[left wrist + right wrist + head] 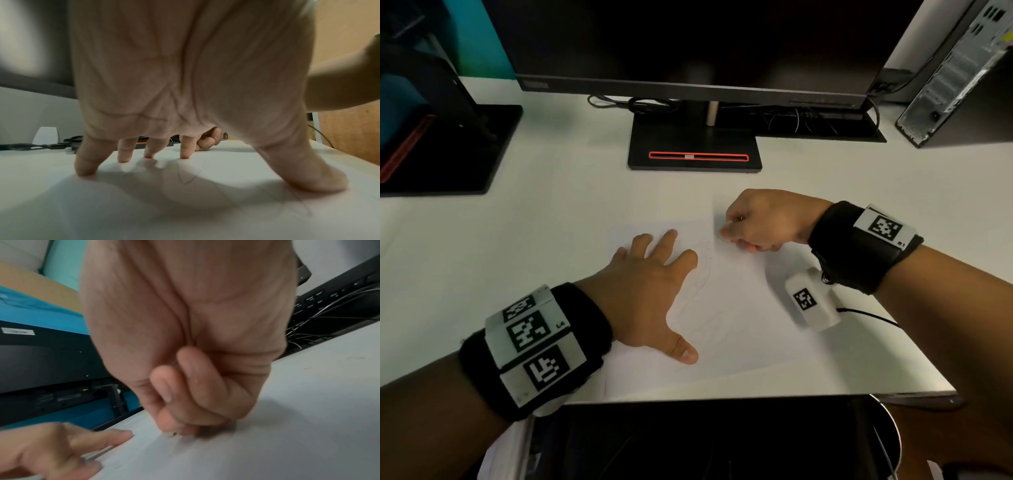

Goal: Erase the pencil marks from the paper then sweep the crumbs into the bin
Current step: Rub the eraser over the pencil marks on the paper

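Rubbing out the far pencil lines

My left hand (654, 294) lies flat, fingers spread, pinning the paper (743, 308) on the desk (551, 219); beyond it my right hand (760, 222) pinches a small eraser (169, 434) at the sheet's far edge. I'd judge short, light strokes away from the pinning hand best, to avoid creasing.

1. Left hand (650, 291), lower centre of the head view: palm down, fingers (86, 162) spread and straight, tips pressed flat.
2. Right hand (763, 219), right of centre: fingers curled into a fist, fingertips pinched together, pointing down.
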